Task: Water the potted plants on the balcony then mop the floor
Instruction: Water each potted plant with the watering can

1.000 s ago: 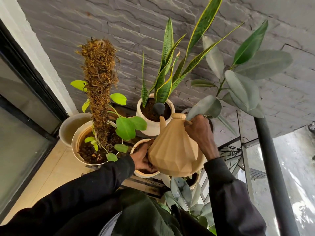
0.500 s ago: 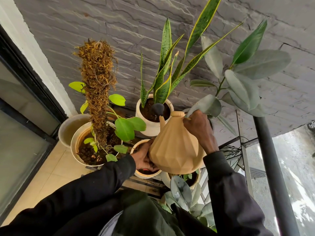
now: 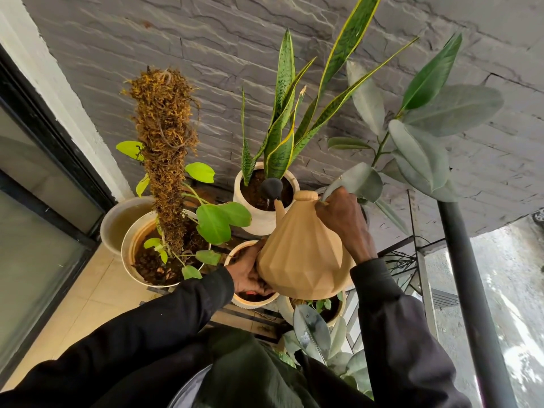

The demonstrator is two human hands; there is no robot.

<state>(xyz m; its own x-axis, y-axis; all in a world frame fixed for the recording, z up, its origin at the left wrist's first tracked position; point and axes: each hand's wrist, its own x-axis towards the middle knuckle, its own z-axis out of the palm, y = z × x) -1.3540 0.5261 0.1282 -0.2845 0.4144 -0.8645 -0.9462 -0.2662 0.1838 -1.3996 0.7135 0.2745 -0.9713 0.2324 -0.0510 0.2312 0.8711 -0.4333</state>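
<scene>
Head camera looks down on a cluster of pots against a grey stone wall (image 3: 206, 48). At nine o'clock sits an empty cream pot (image 3: 117, 219), and just beside it a wider pot (image 3: 127, 254) holds a shaggy moss pole (image 3: 167, 136) and lime-green leaves. Near the middle, the left hand (image 3: 247, 275) cups the lower side of the tan faceted watering can (image 3: 303, 260), fingers curled under its base, over a small white pot (image 3: 256, 303). The can hangs in the air, tipped toward twelve o'clock, its black rose (image 3: 271, 187) over the soil of the snake plant pot (image 3: 259, 223). At the can's two o'clock the right hand (image 3: 344, 222) grips the handle by the lid. A rubber plant (image 3: 412, 148) spreads at two o'clock, and a dark pole (image 3: 471, 290) runs down at four.
</scene>
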